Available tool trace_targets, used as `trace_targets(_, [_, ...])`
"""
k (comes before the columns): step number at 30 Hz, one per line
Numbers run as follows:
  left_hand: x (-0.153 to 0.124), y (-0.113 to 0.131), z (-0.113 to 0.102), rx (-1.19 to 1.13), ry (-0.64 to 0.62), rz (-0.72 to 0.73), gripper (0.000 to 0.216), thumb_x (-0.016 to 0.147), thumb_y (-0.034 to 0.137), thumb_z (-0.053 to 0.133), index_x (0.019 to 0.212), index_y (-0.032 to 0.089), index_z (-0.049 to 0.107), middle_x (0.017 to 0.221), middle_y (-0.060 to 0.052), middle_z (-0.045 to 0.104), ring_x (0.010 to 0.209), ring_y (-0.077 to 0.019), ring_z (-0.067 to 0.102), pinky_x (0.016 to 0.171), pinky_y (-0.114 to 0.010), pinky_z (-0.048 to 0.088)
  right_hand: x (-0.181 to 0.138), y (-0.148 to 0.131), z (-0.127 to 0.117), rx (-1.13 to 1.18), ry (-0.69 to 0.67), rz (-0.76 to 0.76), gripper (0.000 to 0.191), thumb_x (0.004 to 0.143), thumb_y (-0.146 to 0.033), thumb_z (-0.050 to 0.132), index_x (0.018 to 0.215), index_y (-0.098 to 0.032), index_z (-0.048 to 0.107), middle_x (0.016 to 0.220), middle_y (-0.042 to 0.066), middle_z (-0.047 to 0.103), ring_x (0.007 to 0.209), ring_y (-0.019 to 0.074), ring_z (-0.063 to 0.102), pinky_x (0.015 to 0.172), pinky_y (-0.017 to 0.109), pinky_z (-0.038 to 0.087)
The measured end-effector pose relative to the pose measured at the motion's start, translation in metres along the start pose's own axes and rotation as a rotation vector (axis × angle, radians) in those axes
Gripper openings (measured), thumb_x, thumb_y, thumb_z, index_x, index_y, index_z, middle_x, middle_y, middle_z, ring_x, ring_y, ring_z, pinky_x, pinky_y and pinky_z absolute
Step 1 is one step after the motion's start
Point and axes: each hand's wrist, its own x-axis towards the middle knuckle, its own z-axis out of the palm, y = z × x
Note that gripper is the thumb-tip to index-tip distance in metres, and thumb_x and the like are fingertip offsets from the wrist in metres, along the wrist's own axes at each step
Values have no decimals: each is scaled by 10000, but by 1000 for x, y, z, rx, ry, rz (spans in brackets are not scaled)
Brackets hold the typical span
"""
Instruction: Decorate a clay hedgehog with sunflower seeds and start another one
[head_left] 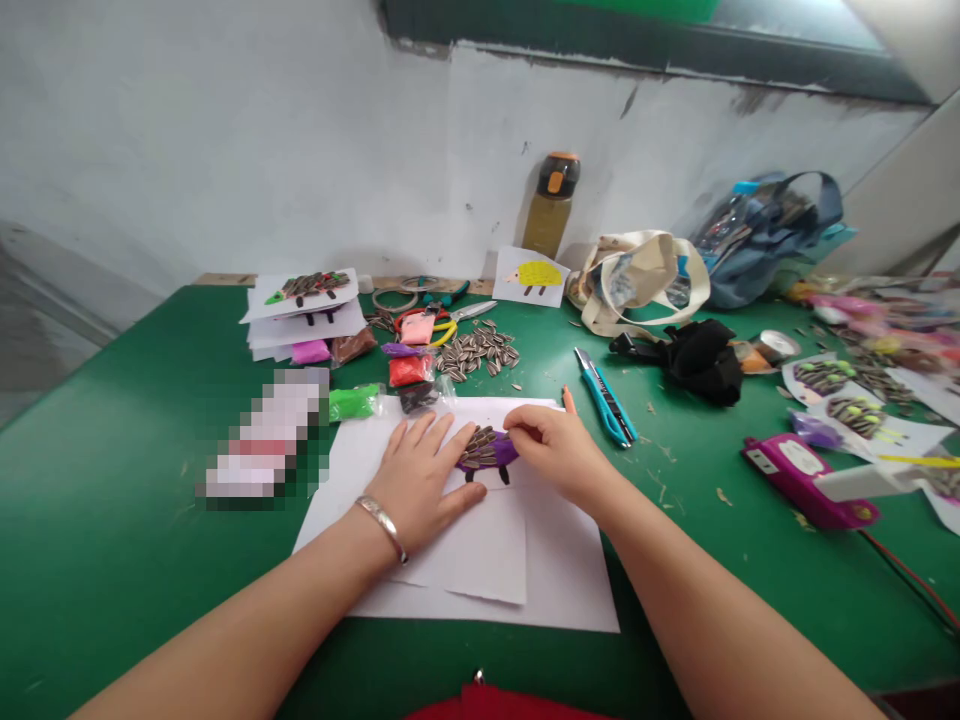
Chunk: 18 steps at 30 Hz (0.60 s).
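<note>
A purple clay hedgehog shape (506, 452) with dark legs lies on white paper (480, 550), its left part covered in striped sunflower seeds (480, 447). My left hand (424, 470), a silver bracelet at its wrist, rests with fingers spread on the paper, thumb below the hedgehog and fingertips at its left side. Over the right end of the purple clay, my right hand (559, 450) has thumb and forefinger pinched together. What sits between those fingertips is hidden or too small to make out. A loose pile of sunflower seeds (476, 350) lies beyond the paper.
Bagged clay in green (354, 402), red (410, 371) and other colours lies behind the paper, near scissors (472, 311). Finished seed pictures (304, 295) are stacked back left. Right of the paper are a blue utility knife (606, 398), a black strap (705, 362) and a magenta glue-gun-like device (810, 480).
</note>
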Motion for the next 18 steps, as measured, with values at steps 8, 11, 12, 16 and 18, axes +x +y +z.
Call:
trace_targets(8, [0, -2, 1, 0, 11, 22, 652, 899, 578, 469, 1440, 218, 424, 1460, -148, 446, 1351, -383, 346, 1094, -600, 249, 2, 1, 4, -6, -74, -53, 261, 872, -179, 472, 785, -246, 709, 793, -18, 724, 772, 149, 641, 735, 264, 432])
trace_targets(11, [0, -2, 1, 0, 13, 23, 651, 894, 560, 492, 1439, 209, 425, 1459, -151, 446, 1349, -381, 348, 1099, -599, 242, 0, -2, 3, -14, -58, -77, 260, 875, -167, 487, 843, -251, 731, 845, -11, 740, 815, 149, 653, 726, 243, 427])
trace_targets(12, [0, -2, 1, -1, 13, 23, 653, 891, 557, 499, 1438, 208, 425, 1456, -151, 448, 1348, -381, 349, 1098, -599, 243, 0, -3, 3, -18, -49, -82, 255, 873, -163, 494, 855, -251, 733, 857, -10, 741, 828, 150, 655, 732, 242, 426])
trace_targets(16, [0, -1, 0, 0, 14, 21, 662, 883, 555, 516, 1437, 203, 427, 1451, -148, 454, 1346, -381, 349, 1095, -595, 251, 1, 0, 4, -54, -41, -76, 250, 877, -157, 498, 836, -243, 729, 829, -5, 730, 813, 152, 648, 743, 251, 413])
trace_targets(18, [0, -1, 0, 7, 14, 19, 661, 884, 551, 518, 1436, 199, 428, 1453, -147, 454, 1348, -380, 346, 1098, -588, 249, 2, 2, 5, -68, -32, -73, 252, 887, -164, 490, 834, -240, 725, 825, -2, 725, 814, 153, 644, 766, 262, 404])
